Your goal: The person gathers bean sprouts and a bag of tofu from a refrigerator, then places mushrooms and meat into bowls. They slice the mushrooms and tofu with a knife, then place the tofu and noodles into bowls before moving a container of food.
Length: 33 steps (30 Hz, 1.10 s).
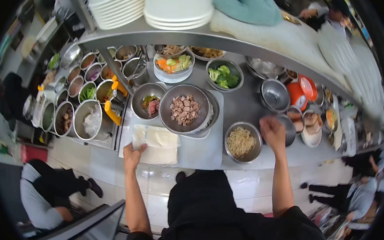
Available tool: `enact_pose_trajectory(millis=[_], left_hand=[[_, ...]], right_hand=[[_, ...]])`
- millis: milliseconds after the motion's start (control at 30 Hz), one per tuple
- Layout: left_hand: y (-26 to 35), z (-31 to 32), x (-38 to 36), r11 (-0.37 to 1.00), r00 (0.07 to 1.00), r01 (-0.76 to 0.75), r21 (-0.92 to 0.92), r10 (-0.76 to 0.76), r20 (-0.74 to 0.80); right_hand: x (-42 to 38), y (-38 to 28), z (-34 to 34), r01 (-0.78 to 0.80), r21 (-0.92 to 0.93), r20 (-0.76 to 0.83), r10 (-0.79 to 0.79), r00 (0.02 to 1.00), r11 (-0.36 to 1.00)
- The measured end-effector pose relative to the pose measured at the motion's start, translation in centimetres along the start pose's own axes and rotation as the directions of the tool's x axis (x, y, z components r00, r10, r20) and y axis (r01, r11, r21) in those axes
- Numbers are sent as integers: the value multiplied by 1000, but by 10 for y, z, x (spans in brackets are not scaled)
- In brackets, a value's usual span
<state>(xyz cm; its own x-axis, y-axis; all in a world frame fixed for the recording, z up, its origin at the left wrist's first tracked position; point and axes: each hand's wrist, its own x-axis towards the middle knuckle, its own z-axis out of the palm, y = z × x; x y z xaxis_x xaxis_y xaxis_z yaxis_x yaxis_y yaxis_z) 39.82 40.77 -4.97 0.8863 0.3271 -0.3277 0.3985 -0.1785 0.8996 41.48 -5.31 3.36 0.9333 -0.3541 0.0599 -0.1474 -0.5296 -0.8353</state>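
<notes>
Sheets (159, 152): flat on the white cutting board (203, 156), toward the near edge, beside the bowl of diced meat (166, 107). Left hand (133, 155): at the left edge of the stack, thumb over the top; finger closure underneath, cannot tell. Right hand (272, 130): blurred, fingers curled, beside or over a metal bowl (289, 130), right of the noodles (241, 142); anything held, cannot tell. Expected handling: light, thin, soft, probably prone to creasing or tearing. Take hold at an edge or corner; pinch gently.

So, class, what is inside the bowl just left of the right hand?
Noodles sit in the bowl. Its bottom is covered, so anything beneath them cannot be seen.
</notes>
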Motion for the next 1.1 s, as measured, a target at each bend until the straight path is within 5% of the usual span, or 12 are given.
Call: enact_pose_trajectory(millis=[133,233,267,300,333,433,500,567,633,700,967,1100], left_hand=[[3,16,-1,922,972,26,387,67,-225],[-4,22,-4,910,944,134,392,3,-330],[-7,26,-6,910,919,61,411,110,-380],[-9,31,-8,898,880,-16,440,221,-420],[-8,34,-10,904,874,13,428,198,-445],[8,38,-19,879,841,24,477,240,-485],[32,37,-28,654,588,-101,749,647,-486],[65,33,-31,853,655,-202,481,482,-581],[89,32,-23,947,743,-252,197,320,-588],[109,37,-5,942,800,-300,149,334,-498],[146,83,150,962,962,-274,-15,273,-24],[158,105,224,967,993,-101,235,82,87]], right_hand=[[186,-22,64,50,213,69,-66,995,976],[372,64,141,515,-201,39,-519,854,833],[386,48,153,26,57,161,-34,986,998],[395,32,164,-514,193,372,422,827,836],[396,21,179,-654,100,409,569,714,749],[468,82,222,-598,20,638,450,625,801],[501,117,241,-496,40,674,343,654,867],[484,101,234,-675,22,760,426,491,738],[481,97,243,-687,59,738,432,519,725],[444,68,233,-607,377,713,200,672,700],[473,90,209,-554,614,557,188,809,562],[459,77,165,-446,694,502,65,862,565]])
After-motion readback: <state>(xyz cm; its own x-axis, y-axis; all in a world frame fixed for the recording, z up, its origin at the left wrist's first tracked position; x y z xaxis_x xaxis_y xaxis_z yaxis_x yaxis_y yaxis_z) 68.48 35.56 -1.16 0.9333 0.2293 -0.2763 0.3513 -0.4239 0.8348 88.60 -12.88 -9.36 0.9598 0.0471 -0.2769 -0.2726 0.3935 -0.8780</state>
